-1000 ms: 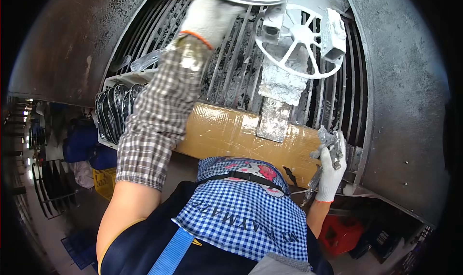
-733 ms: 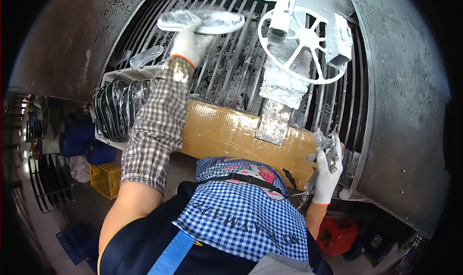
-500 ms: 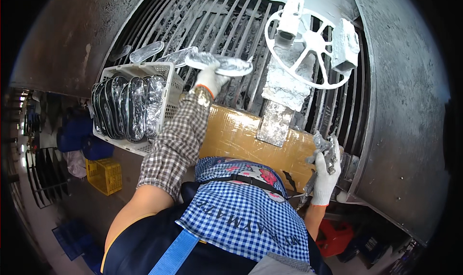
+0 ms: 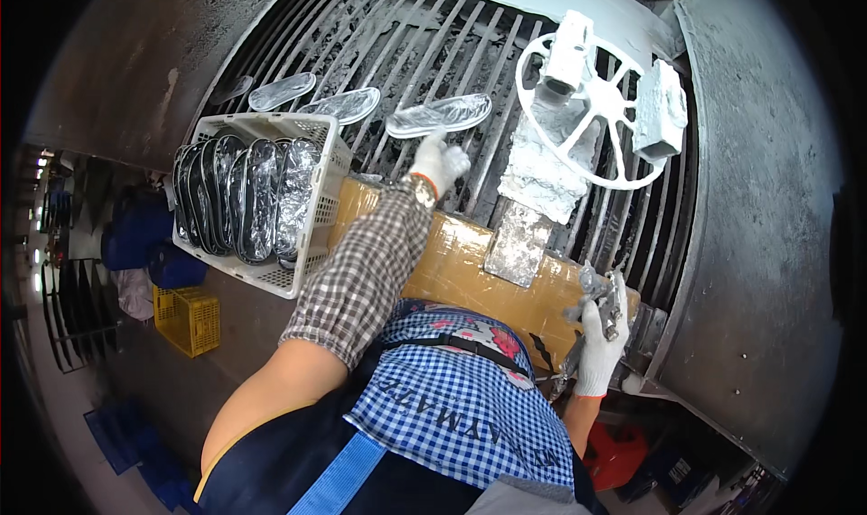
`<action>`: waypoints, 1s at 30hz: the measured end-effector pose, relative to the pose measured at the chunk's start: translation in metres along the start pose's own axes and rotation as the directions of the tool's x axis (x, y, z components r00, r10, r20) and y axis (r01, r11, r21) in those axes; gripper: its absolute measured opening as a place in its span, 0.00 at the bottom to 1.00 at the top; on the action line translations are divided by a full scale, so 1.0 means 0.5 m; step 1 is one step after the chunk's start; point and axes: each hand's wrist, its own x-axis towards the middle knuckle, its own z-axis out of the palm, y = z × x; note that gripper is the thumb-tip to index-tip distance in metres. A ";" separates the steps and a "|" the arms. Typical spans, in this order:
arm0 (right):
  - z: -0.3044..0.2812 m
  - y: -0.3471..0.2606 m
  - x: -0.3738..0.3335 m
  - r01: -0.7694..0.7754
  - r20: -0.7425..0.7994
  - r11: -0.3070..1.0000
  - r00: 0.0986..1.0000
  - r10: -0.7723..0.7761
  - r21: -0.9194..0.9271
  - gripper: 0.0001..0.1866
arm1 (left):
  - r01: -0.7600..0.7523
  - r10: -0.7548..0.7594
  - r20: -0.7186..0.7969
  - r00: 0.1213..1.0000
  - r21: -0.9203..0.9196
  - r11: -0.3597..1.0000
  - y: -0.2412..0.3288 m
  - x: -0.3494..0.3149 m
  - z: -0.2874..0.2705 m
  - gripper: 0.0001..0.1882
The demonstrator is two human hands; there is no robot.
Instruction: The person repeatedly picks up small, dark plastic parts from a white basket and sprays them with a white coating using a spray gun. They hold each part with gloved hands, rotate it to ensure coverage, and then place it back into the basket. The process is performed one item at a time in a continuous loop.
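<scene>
A sole-shaped piece with a shiny, film-like face (image 4: 439, 116) lies on the paint-crusted metal bars (image 4: 411, 59). Just below it is my left hand (image 4: 440, 163) in a white glove, apart from the piece, its fingers loosely spread with nothing in them. To the left, more sole-shaped pieces (image 4: 343, 106) lie in a row on the bars. My gloved right hand (image 4: 600, 357) is closed round a grey, paint-caked spray gun (image 4: 616, 306) at the right end of the cardboard (image 4: 442, 255). Its trigger is mostly hidden by the fingers.
A white crate (image 4: 312, 244) packed with upright soles stands at the left. A white-coated spoked wheel (image 4: 603, 100) with two block-shaped holders (image 4: 659, 113) rises at the right. Metal side walls (image 4: 754, 208) flank the bars. A yellow crate (image 4: 187, 321) sits lower left.
My left hand has let go of the sole-shaped piece, which now lies on the bars, and has drawn back toward me. The right hand still grips the spray gun.
</scene>
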 end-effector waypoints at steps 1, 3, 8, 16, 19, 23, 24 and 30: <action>0.003 0.000 0.002 -0.003 0.012 1.000 1.000 0.003 -0.005 0.35 | 0.038 -0.038 -0.007 0.999 0.018 0.999 -0.011 -0.002 -0.005 0.44; 0.004 0.004 0.005 -0.002 0.028 1.000 1.000 0.002 0.000 0.35 | -0.024 0.013 0.087 0.996 0.134 0.991 -0.033 -0.025 -0.024 0.44; -0.007 0.036 0.000 0.013 0.020 0.999 1.000 -0.014 0.036 0.35 | -0.137 0.043 0.217 0.975 0.441 0.887 -0.026 -0.168 -0.067 0.27; -0.007 0.064 0.007 -0.005 0.054 1.000 0.999 0.004 0.022 0.35 | -0.476 0.413 0.235 0.880 0.429 0.768 0.147 -0.402 -0.137 0.23; 0.002 0.065 0.007 0.003 0.091 0.999 0.996 -0.007 0.037 0.35 | -0.623 0.657 0.170 0.734 0.555 0.552 0.208 -0.459 -0.189 0.23; -0.001 0.066 0.012 0.010 0.113 1.000 0.994 -0.012 0.021 0.34 | -0.318 0.908 0.080 0.412 0.946 0.061 0.280 -0.504 -0.269 0.31; -0.002 0.067 0.015 0.015 0.125 1.000 0.992 -0.018 0.022 0.34 | -0.089 0.917 0.126 0.378 0.991 -0.099 0.296 -0.499 -0.317 0.32; -0.007 0.069 0.016 0.031 0.103 1.000 0.994 -0.030 -0.006 0.34 | 0.193 0.655 -0.086 0.751 0.977 -0.093 0.300 -0.514 -0.413 0.40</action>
